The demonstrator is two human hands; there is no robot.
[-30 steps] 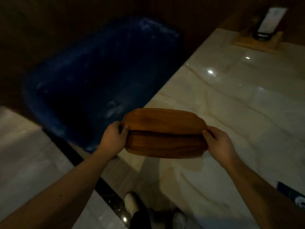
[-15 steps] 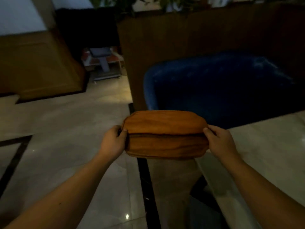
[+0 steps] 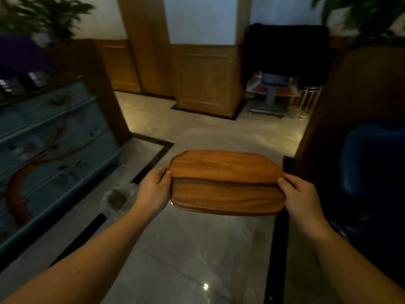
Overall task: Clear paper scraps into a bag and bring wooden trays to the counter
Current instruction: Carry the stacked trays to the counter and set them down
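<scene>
I carry a stack of brown wooden trays level in front of me, above the tiled floor. The upper tray sits a little farther away than the lower one, so a dark step shows between them. My left hand grips the left end of the stack and my right hand grips the right end. A clear plastic bag with something brownish inside lies on the floor just left of my left forearm.
A teal painted cabinet stands along the left. A blue armchair and a dark wooden partition are on the right. Ahead lie pale floor tiles, a wood-panelled column and a chair.
My view has swung left, away from the marble table and blue armchair to the open floor and the teal cabinet. Both hands keep the same hold on the trays.
</scene>
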